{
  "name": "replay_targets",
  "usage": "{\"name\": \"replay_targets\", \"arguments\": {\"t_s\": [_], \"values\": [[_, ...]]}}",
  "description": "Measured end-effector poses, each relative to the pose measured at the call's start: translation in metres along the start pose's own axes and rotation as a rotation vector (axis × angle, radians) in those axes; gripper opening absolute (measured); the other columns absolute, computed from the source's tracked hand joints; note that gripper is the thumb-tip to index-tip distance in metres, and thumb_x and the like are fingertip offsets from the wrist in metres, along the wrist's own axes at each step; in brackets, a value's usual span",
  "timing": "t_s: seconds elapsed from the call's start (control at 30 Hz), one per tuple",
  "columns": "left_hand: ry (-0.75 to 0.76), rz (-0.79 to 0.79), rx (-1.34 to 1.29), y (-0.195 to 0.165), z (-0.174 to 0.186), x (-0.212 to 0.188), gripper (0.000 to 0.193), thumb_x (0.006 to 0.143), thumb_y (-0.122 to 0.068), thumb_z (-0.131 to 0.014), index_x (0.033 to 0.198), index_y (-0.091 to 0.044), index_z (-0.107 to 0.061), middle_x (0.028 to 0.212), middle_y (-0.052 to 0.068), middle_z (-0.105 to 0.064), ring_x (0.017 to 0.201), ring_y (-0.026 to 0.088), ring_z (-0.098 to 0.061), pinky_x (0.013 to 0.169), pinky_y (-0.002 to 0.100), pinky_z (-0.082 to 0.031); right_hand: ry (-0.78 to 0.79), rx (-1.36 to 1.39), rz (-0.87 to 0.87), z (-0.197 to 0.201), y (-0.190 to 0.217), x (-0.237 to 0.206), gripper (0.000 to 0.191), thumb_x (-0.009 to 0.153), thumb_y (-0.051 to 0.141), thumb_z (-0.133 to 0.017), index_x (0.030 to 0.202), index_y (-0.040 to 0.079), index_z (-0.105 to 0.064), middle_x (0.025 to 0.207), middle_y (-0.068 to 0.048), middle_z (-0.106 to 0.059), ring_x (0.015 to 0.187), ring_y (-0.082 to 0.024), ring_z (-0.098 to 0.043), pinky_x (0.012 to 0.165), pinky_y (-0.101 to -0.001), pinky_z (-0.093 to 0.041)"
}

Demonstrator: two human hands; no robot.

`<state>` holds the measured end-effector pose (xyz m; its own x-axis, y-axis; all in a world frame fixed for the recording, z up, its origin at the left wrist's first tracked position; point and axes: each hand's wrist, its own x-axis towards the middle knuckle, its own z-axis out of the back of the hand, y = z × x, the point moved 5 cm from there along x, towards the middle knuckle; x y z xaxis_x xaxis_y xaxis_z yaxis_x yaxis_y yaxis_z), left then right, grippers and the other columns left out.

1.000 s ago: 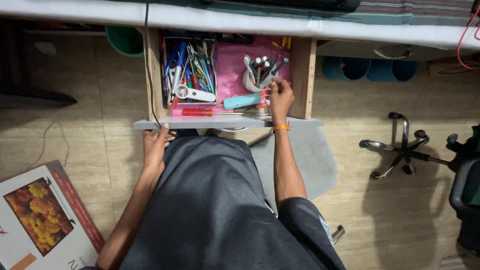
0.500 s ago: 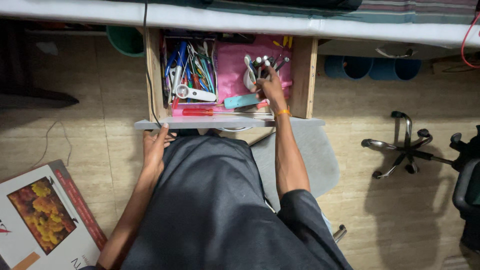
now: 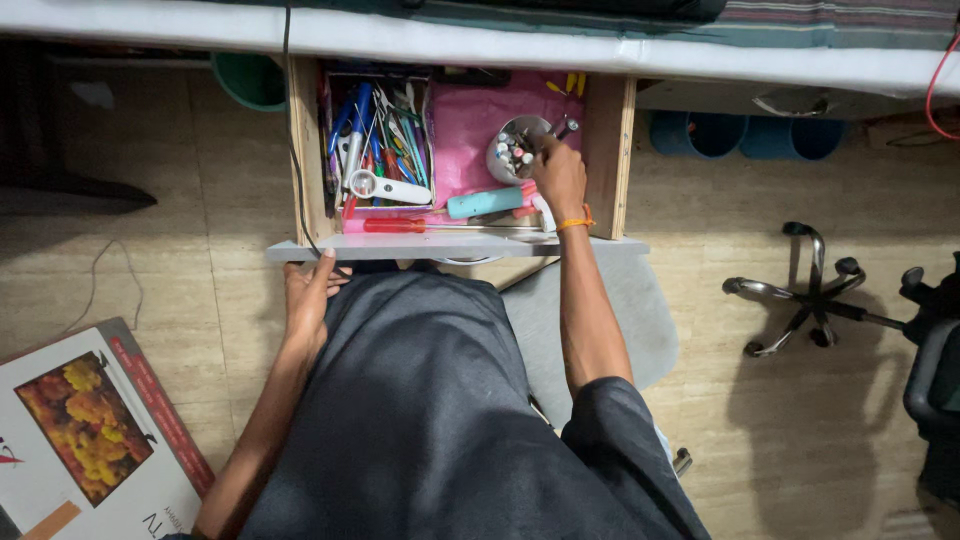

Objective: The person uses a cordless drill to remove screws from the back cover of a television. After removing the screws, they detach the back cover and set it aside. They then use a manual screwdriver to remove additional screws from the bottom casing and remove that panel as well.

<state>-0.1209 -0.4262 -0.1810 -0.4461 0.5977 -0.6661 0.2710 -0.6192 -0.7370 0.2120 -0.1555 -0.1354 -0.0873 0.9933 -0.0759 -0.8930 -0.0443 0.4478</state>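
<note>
Drawer (image 3: 455, 247): pulled open, full.
Left hand (image 3: 308, 298): fingers loosely curled against drawer front, clamped on nothing.
Right hand (image 3: 560, 178): at cup (image 3: 512, 150), fingers pinching a pen (image 3: 563, 127).
Left: lifting pen clear.

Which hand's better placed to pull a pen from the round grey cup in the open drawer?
Right, probably. The right hand already sits at the round grey cup of pens, fingers at its rim. The left hand rests at the pale drawer front, farther from it.
</note>
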Motion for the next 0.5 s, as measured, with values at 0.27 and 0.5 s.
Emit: {"name": "replay_targets", "arguments": {"t_s": [0.27,0.5], "values": [[-0.002,-0.012,-0.050,-0.007,-0.004,-0.005,0.063,0.099,-0.035,-0.069,0.138,-0.001,-0.032,0.093,0.011,-0.073,0.082,0.016,-0.070,0.077,0.032,-0.053,-0.081,0.059,0.070,-0.001,0.016,0.022,0.017,0.088,0.010,-0.069,0.103,0.008,-0.076,0.097,-0.024,-0.073,0.092,-0.043,-0.071,0.081,-0.0520,-0.057],[-0.052,0.012,-0.067,-0.015,-0.008,-0.008,0.071,0.093,-0.037,-0.070,0.142,-0.003,-0.030,0.089,0.010,-0.074,0.076,0.016,-0.071,0.073,0.032,-0.054,0.155,-0.009,-0.110,0.002,0.019,0.029,0.022,0.090,0.025,-0.069,0.108,0.018,-0.079,0.096,-0.022,-0.072,0.092,-0.044,-0.067,0.079,-0.0534,-0.053]]}}
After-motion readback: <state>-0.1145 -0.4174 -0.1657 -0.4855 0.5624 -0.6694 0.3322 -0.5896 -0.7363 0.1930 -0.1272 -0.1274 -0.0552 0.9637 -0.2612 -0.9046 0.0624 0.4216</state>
